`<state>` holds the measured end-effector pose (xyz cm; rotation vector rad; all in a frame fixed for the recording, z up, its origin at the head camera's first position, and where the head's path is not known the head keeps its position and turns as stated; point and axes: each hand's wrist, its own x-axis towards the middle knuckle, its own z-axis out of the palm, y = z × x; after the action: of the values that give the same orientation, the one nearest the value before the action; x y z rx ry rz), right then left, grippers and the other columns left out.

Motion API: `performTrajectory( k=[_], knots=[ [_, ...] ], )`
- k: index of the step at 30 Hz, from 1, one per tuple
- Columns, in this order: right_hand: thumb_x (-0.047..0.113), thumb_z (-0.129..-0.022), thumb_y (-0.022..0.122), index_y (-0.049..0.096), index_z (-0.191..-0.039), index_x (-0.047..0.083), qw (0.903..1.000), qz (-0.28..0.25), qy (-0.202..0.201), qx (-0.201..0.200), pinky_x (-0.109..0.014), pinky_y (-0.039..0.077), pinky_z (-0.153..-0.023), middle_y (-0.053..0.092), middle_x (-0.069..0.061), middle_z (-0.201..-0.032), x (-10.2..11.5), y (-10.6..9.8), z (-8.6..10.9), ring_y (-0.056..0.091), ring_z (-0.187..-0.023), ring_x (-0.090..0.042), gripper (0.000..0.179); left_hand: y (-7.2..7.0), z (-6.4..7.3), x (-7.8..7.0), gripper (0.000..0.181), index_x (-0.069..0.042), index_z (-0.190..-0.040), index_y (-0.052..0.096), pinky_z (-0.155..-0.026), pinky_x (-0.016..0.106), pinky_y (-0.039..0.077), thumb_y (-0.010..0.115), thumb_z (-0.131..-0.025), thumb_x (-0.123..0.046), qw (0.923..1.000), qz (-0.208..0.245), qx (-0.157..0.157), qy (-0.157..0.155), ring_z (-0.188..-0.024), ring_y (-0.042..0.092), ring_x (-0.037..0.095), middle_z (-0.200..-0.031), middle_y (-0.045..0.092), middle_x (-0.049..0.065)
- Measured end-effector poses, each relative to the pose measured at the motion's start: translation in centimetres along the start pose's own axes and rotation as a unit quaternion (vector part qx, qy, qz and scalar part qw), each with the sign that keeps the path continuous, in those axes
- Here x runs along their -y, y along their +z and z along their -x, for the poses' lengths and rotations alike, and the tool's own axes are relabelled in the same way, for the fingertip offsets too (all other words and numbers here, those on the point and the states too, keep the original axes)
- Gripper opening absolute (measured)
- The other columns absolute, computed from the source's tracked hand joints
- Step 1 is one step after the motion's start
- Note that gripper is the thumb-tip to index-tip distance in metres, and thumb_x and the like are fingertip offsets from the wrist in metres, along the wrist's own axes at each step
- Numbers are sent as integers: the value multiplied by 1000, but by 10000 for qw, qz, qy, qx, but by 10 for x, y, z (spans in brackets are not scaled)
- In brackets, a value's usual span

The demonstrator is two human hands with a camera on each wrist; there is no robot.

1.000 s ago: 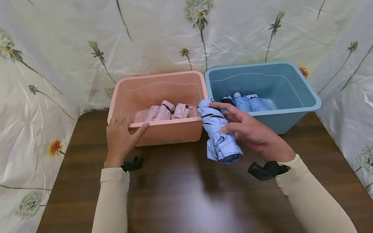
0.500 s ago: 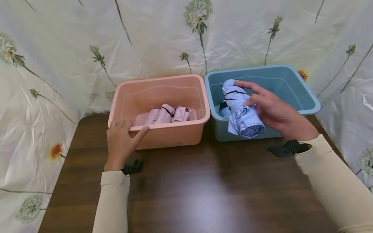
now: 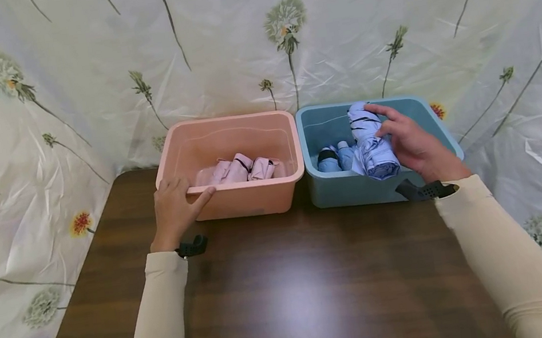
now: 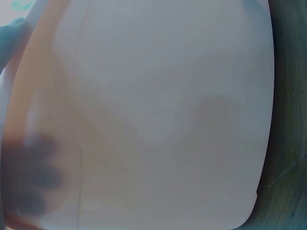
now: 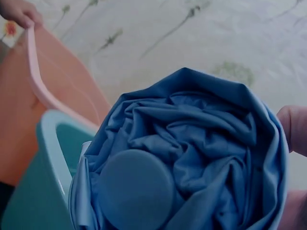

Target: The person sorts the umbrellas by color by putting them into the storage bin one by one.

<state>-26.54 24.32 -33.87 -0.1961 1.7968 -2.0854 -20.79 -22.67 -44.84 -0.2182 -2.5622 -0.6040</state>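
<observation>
My right hand (image 3: 421, 149) holds a folded light-blue umbrella (image 3: 370, 140) over the front of the blue bin (image 3: 357, 188). In the right wrist view, the umbrella's round handle end (image 5: 136, 189) and bunched fabric face the camera, with fingertips at the right edge. Two blue folded umbrellas (image 3: 328, 161) show inside this bin, left of the held one; whatever lies behind it is hidden. My left hand (image 3: 174, 205) grips the front rim of the orange-pink bin (image 3: 249, 200) near its left corner. Through the bin's wall (image 4: 158, 120), the left wrist view shows dark finger shapes.
Pale pink folded umbrellas (image 3: 238, 169) lie on the floor of the orange-pink bin. Both bins stand side by side at the back of a dark wooden table (image 3: 287, 282). Flower-printed sheeting (image 3: 222, 43) hangs behind and along both sides.
My right hand has carried the blue umbrella rightward, from between the bins to over the blue bin. Its movement slowed in the last half second. My left hand stays on the orange-pink rim.
</observation>
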Motion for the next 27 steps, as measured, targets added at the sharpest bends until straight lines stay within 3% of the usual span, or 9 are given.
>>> performTrajectory(
  k=[15,27],
  knots=[
    [-3,-95,44,23,-152,26,9980,241,83,-581,-25,47,-82,11,-2,-151,0,-58,-16,32,-119,-21,67,0,1,2,58,-2,-72,51,-72,47,32,67,-80,-57,9999,-110,57,11,-78,39,28,-74,42,7],
    [0,-96,49,21,-153,31,9927,875,368,-749,-25,48,-78,10,-7,-150,-15,-86,-21,33,-116,-20,70,0,0,2,56,-3,-72,50,-71,47,32,68,-80,-56,9999,-103,51,30,-77,40,29,-74,42,7]
  ],
)
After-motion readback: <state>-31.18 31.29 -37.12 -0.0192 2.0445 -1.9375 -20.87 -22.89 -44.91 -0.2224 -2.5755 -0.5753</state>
